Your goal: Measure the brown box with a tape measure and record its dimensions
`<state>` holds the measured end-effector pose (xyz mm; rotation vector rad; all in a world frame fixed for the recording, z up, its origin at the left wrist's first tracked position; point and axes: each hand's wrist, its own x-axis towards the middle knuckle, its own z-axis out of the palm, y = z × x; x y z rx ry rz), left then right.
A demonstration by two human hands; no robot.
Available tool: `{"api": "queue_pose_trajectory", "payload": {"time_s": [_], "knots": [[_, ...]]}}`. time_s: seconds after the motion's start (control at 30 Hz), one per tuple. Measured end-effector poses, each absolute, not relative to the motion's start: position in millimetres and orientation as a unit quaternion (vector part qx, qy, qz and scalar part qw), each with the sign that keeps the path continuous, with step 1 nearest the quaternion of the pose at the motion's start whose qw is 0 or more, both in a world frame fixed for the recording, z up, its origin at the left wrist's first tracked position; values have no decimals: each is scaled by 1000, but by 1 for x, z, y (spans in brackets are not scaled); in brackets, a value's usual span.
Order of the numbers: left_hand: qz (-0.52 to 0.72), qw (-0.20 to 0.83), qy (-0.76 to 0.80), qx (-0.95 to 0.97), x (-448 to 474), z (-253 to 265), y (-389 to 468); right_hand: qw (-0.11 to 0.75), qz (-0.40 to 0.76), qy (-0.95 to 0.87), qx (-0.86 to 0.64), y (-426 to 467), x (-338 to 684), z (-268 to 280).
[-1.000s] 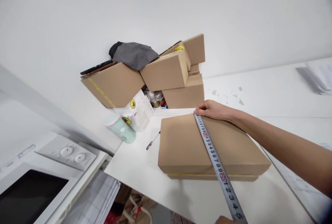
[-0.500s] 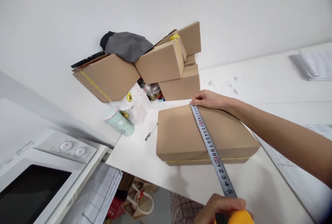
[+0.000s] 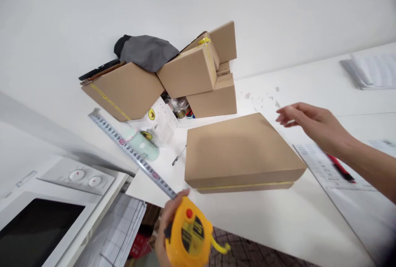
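Observation:
My left hand (image 3: 165, 228) is wrapped round a yellow tape measure (image 3: 188, 238) at the bottom middle. Its silver blade sticks out up and to the left, passing in front of a mint-green cup (image 3: 145, 147), with the hooked end near the wall. On the white table lies a closed cardboard box (image 3: 241, 147) with yellow tape along its side. My right hand (image 3: 309, 120) hovers beyond the box's right end, fingers loosely curled and apart, holding nothing. No hand touches the box.
Stacked cardboard boxes (image 3: 188, 73) with a grey cloth (image 3: 148, 52) on top stand against the wall. A pen (image 3: 178, 155) lies left of the box. Papers (image 3: 312, 159) and a red-and-black marker (image 3: 342, 168) are on the right. A microwave (image 3: 46, 209) stands lower left.
My right hand has let go of the tape's end and moved right, off the box. My left hand has swung the tape measure left, its blade now clear of the box.

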<state>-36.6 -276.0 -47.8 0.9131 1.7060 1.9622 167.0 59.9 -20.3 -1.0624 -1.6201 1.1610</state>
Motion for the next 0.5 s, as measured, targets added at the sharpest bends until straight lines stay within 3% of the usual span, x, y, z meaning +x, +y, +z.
{"api": "queue_pose_trajectory", "payload": {"time_s": [0.1, 0.3, 0.5], "knots": [[735, 85, 606, 293, -55, -64, -265, 357, 444, -698, -433, 32, 202, -47], [797, 197, 512, 252, -71, -78, -248, 324, 431, -775, -330, -10, 210, -59], [790, 178, 490, 322, -78, -31, -224, 320, 360, -784, -392, 5, 196, -7]]}}
